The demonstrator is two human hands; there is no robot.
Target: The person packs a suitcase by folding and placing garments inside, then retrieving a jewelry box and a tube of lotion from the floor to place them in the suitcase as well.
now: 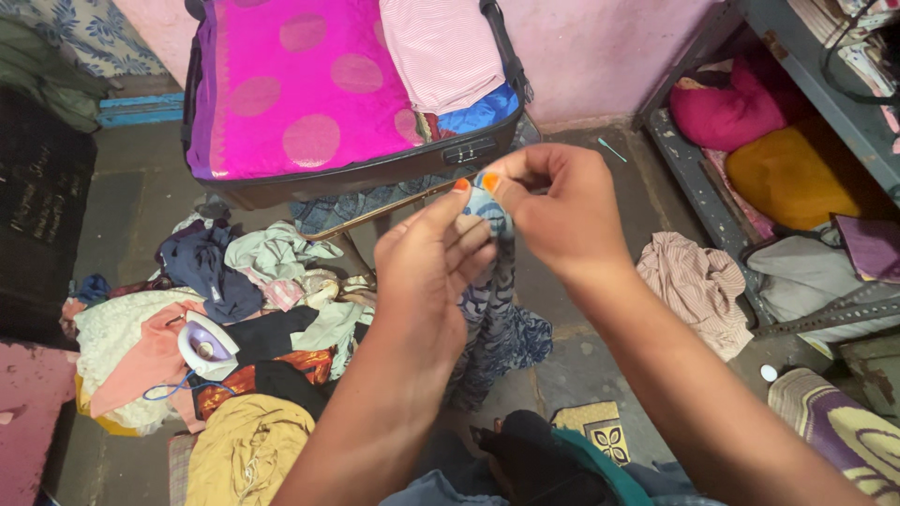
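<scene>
My left hand (pixel 427 272) and my right hand (pixel 558 211) both pinch the top edge of a blue patterned garment (pixel 497 319), held up in the middle of the view. The cloth hangs down from my fingertips toward the floor. Behind it lies an open suitcase (pixel 347 173) holding a folded pink cloth with round spots (pixel 300 84), a striped pink cloth (pixel 441 52) and a blue cloth (pixel 483 111).
A heap of mixed clothes (pixel 216 319) covers the floor at left, with a white and purple clothes iron (pixel 206 347) on it. A striped crumpled cloth (pixel 698 286) lies at right. A metal shelf (pixel 703 187) with pink and yellow bundles stands at far right.
</scene>
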